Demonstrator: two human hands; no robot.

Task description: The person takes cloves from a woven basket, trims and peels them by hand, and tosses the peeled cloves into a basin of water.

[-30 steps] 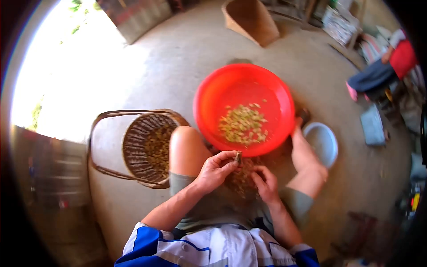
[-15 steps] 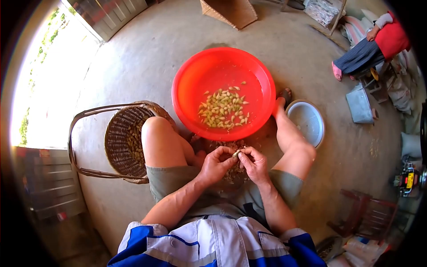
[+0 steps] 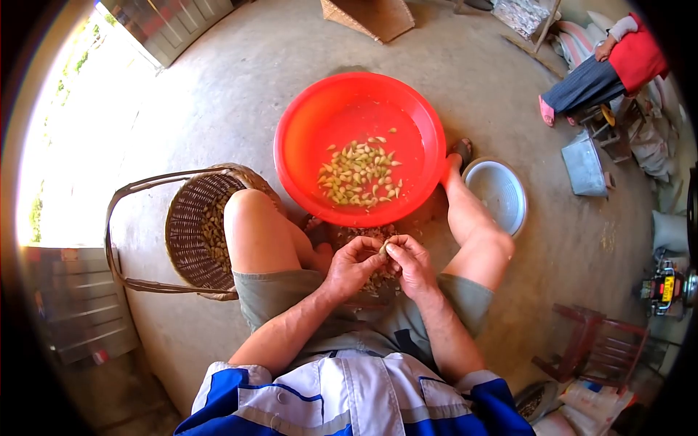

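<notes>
My left hand [image 3: 354, 267] and my right hand [image 3: 411, 264] meet above my lap, thumbs and fingertips pinched on one small brownish bulb [image 3: 383, 248]. Its exact kind is too small to tell. Just beyond the hands stands a wide red basin [image 3: 291, 145], with many pale yellow-green teardrop-shaped bulbs [image 3: 356, 171] gathered on its bottom. Beneath my hands, dry peelings [image 3: 367, 231] litter the floor between my feet. By my left knee a woven basket [image 3: 185, 247] with a tall handle holds unpeeled-looking brown bulbs [image 3: 214, 229].
A pale plastic basin [image 3: 518, 207] sits by my right foot. Farther right are a metal bucket [image 3: 584, 167], a wooden chair [image 3: 600, 345] and a seated person in red [image 3: 634, 62]. A woven scoop [image 3: 367, 20] lies at the far side, and a bright doorway opens at left.
Both hands stay together on the small bulb, with the right fingers shifting slightly over it. The whole view has moved a little, so the basin appears slightly farther left and higher.
</notes>
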